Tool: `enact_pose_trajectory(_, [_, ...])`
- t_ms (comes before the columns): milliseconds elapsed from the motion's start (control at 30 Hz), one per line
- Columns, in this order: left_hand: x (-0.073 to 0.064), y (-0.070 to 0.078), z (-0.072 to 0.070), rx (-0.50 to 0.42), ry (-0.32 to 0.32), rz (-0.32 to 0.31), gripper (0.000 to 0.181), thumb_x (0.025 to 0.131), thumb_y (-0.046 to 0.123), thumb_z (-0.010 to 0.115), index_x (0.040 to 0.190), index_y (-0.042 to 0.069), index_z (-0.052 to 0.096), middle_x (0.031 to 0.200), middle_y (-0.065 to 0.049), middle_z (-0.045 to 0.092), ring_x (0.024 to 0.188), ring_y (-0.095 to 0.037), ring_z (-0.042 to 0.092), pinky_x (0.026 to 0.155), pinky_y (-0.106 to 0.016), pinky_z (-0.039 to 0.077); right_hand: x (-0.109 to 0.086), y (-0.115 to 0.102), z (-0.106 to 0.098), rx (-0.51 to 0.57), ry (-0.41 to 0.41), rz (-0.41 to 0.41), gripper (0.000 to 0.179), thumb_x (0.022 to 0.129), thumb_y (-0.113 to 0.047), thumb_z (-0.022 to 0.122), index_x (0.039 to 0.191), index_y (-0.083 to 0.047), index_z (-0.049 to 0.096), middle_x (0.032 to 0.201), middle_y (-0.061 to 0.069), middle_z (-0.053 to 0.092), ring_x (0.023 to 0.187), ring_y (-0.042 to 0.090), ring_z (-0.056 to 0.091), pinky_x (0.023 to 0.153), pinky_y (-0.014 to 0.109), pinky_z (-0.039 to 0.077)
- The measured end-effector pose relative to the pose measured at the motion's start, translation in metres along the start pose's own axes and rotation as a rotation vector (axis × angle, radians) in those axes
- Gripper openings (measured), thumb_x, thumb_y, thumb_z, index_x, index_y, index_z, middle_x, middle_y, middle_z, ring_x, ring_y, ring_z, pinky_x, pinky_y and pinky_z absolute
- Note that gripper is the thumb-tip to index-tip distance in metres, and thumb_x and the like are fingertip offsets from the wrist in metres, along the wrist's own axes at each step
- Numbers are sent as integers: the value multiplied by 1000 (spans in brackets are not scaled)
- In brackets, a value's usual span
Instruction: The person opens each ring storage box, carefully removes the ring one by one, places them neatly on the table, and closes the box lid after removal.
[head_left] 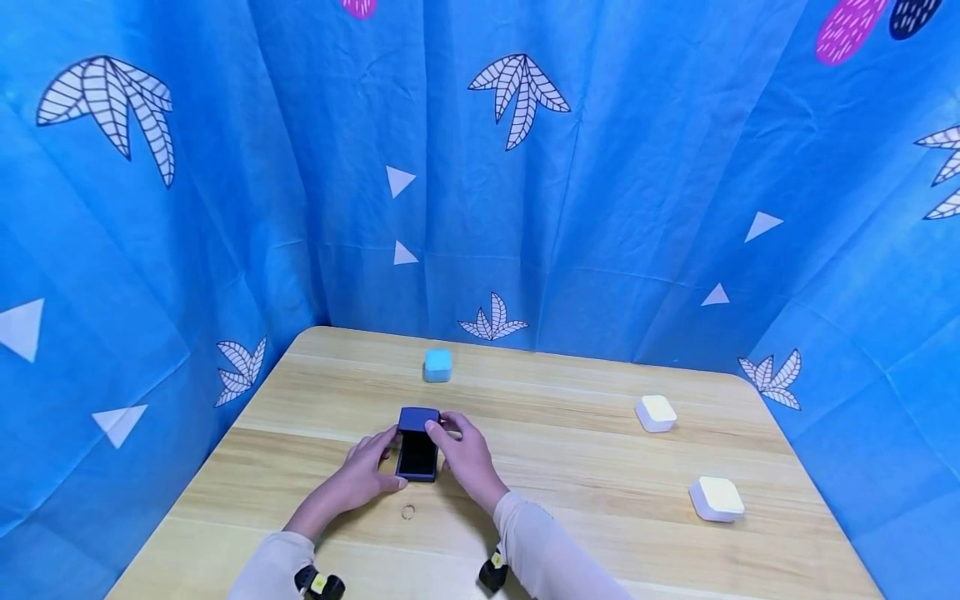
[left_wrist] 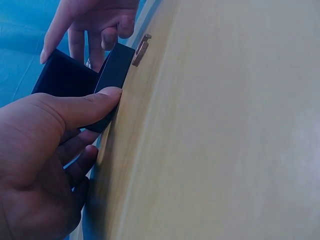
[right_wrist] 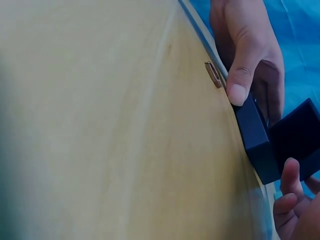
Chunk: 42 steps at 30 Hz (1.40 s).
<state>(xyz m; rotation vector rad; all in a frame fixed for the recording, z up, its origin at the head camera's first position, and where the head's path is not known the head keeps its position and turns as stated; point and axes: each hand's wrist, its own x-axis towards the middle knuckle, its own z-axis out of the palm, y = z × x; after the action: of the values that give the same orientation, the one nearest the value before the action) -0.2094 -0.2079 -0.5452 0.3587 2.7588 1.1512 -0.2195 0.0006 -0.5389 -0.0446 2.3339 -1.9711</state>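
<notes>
A dark navy ring box [head_left: 417,475] stands on the table with its lid [head_left: 417,418] raised, its dark inside facing the person. My left hand [head_left: 362,475] grips the lower part from the left, with the thumb pressed on its front edge. On the other side, my right hand [head_left: 469,460] holds the lid, thumb on its front and fingers behind. A thin gold-coloured ring [left_wrist: 142,50] stands apart on the table, just in front of the box. In the right wrist view, the ring [right_wrist: 213,75] is near the left thumb but not touched.
Behind the box sits a light blue rounded block [head_left: 438,366]. Two white rounded blocks, one farther back [head_left: 656,413] and one nearer [head_left: 716,499], lie on the right of the wooden table [head_left: 570,467]. A blue patterned curtain [head_left: 600,167] surrounds the table's back and sides.
</notes>
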Motion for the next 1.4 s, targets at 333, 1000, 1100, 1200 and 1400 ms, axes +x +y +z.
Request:
enact_pose_trajectory(333, [-1, 1, 0, -2, -7, -6, 92, 80, 23, 84, 157, 9, 34, 139, -11, 57, 122, -29, 50, 112, -59, 29, -5, 3, 1, 41, -35, -29, 63, 93, -53, 66, 141, -14, 54, 132, 6, 62, 66, 16, 57, 55, 28, 51])
enact_pose_trajectory(1000, [-2, 3, -2, 12, -5, -1, 94, 79, 22, 85, 156, 5, 34, 145, -14, 53, 125, -32, 49, 111, -61, 31, -10, 10, -5, 61, -126, -70, 68, 95, -40, 69, 151, -10, 44, 140, 8, 59, 62, 17, 56, 55, 25, 49])
enact_pose_trajectory(1100, [-2, 3, -1, 17, 1, -5, 94, 78, 22, 86, 156, 6, 35, 145, -13, 54, 123, -30, 50, 110, -60, 33, -10, 10, -6, 46, -143, -68, 70, 94, -41, 70, 152, -11, 43, 137, 7, 60, 62, 15, 56, 54, 25, 47])
enact_pose_trajectory(1200, [-2, 3, 0, 22, 3, -10, 93, 78, 22, 86, 155, 5, 36, 144, -13, 55, 124, -31, 49, 110, -60, 34, -10, 11, -8, 24, -159, -69, 72, 94, -42, 70, 153, -11, 42, 134, 9, 61, 61, 15, 56, 52, 25, 47])
enact_pose_trajectory(1400, [-2, 3, 1, 27, 7, -7, 93, 77, 23, 86, 155, 9, 37, 144, -13, 55, 123, -31, 49, 110, -60, 34, -12, 9, -14, -16, -187, -83, 70, 94, -38, 70, 153, -13, 43, 146, 12, 49, 63, 17, 58, 53, 28, 50])
